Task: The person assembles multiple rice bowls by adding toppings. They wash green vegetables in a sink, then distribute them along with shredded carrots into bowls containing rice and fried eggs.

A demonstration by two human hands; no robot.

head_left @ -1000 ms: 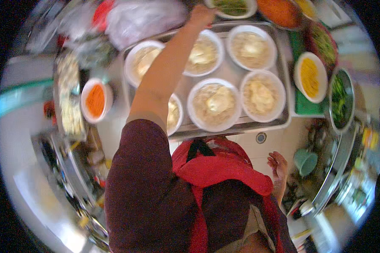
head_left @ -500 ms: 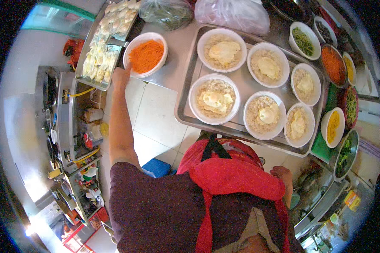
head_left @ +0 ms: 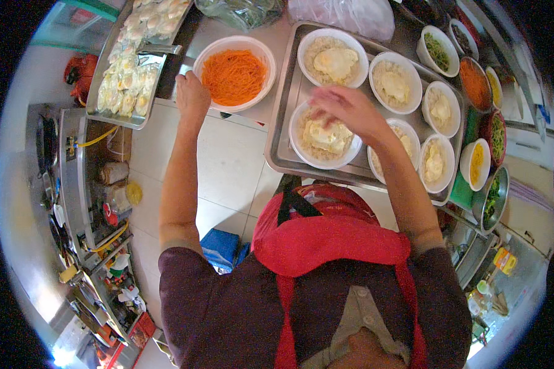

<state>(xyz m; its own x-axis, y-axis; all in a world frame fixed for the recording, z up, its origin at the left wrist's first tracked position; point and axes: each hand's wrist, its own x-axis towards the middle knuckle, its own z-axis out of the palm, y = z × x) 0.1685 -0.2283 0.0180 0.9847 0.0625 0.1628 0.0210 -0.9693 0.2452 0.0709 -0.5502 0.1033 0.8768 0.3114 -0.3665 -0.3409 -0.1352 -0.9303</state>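
Note:
My left hand (head_left: pixel 192 97) has its fingers closed at the left rim of a white bowl of shredded carrot (head_left: pixel 235 74), which is beside the metal tray. Motion blurs my right hand (head_left: pixel 345 112), which passes above the tray's near left bowl; its fingers look loosely apart, and I see nothing in them. Under it is a white bowl of rice with a fried egg (head_left: pixel 324 140), partly covered by the hand. Several similar bowls of rice with egg stand in the metal tray (head_left: pixel 276 147); my right forearm hides part of one.
To the left, a long tray of fried eggs (head_left: pixel 143 123) has a metal-handled utensil (head_left: pixel 160 49) lying across it. Clear plastic bags (head_left: pixel 345 17) lie behind. Along the right side stand bowls of vegetables, including greens (head_left: pixel 437 52) and yellow shreds (head_left: pixel 476 165).
My right hand has come up from near the apron to above the rice bowls. The carrot bowl, with my left hand at its rim, has shifted rightward and looks larger.

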